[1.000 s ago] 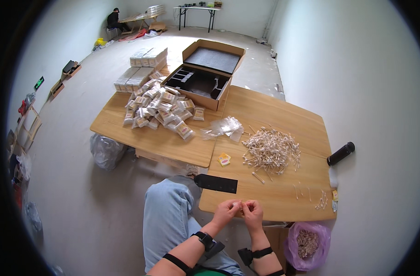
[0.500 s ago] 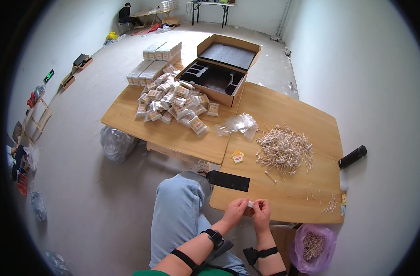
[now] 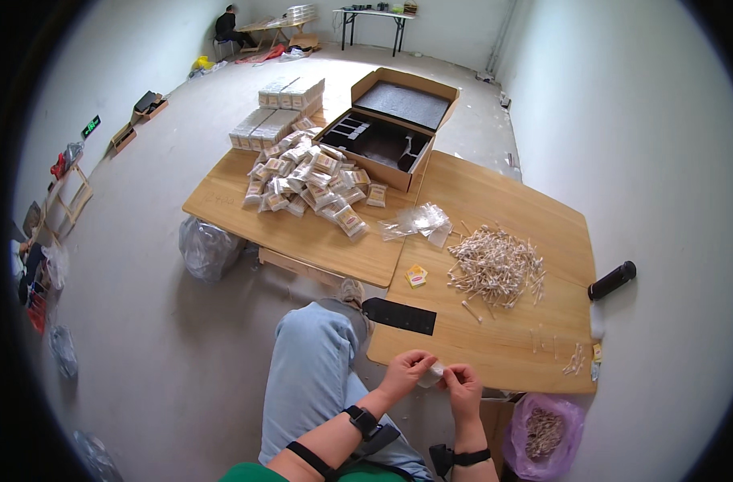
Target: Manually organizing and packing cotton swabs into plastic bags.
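Note:
Just off the table's near edge, a small clear plastic bag (image 3: 431,375) with something whitish in it is pinched between my hands. My left hand (image 3: 406,374) grips its left side and my right hand (image 3: 463,384) its right side. What the bag holds is too small to make out. Beyond my hands a black flat strip (image 3: 400,316) lies along the table edge. A few yellow-and-white cards (image 3: 415,276) sit past it. Loose cotton swabs (image 3: 495,265) form a large heap to the right of the cards, and empty clear bags (image 3: 422,222) lie behind.
Filled packets (image 3: 310,181) pile up on the left tabletop (image 3: 222,193), beside an open cardboard box (image 3: 382,161) and stacked packs (image 3: 262,128). A black bottle (image 3: 613,280) is at the right edge. A purple bag (image 3: 571,438) of swabs stands below. Another person (image 3: 228,30) sits far off.
My hands have moved slightly apart, and more of the clear bag shows between them. The view has shifted a little.

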Demonstrator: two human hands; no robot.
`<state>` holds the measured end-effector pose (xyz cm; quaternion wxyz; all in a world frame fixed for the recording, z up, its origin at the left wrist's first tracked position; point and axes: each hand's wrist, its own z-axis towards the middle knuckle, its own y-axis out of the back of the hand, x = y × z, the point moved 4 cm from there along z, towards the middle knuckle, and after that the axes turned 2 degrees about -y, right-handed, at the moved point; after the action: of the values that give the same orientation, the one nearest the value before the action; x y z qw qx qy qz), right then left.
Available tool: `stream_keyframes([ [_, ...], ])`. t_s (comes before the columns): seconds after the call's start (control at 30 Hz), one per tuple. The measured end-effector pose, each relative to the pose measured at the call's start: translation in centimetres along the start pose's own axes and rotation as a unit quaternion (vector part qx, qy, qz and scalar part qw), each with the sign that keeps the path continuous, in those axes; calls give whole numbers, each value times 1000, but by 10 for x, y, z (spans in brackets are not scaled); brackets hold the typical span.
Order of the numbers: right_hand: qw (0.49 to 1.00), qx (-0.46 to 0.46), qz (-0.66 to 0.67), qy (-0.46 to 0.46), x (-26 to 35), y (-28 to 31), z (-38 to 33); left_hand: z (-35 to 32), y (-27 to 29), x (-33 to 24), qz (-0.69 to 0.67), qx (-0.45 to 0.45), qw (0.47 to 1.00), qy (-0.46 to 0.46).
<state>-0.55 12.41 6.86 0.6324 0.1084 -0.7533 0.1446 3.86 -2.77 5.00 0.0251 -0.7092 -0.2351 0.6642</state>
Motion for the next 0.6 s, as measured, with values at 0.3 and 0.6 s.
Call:
stream_keyframes([
  [0.3,1000,-8,-18,3,30,2,-18,-7,-4,-22,-34,9,999,19],
  [0.6,998,-11,-41,35,27,2,-17,-10,-4,-28,-6,-8,1000,8],
])
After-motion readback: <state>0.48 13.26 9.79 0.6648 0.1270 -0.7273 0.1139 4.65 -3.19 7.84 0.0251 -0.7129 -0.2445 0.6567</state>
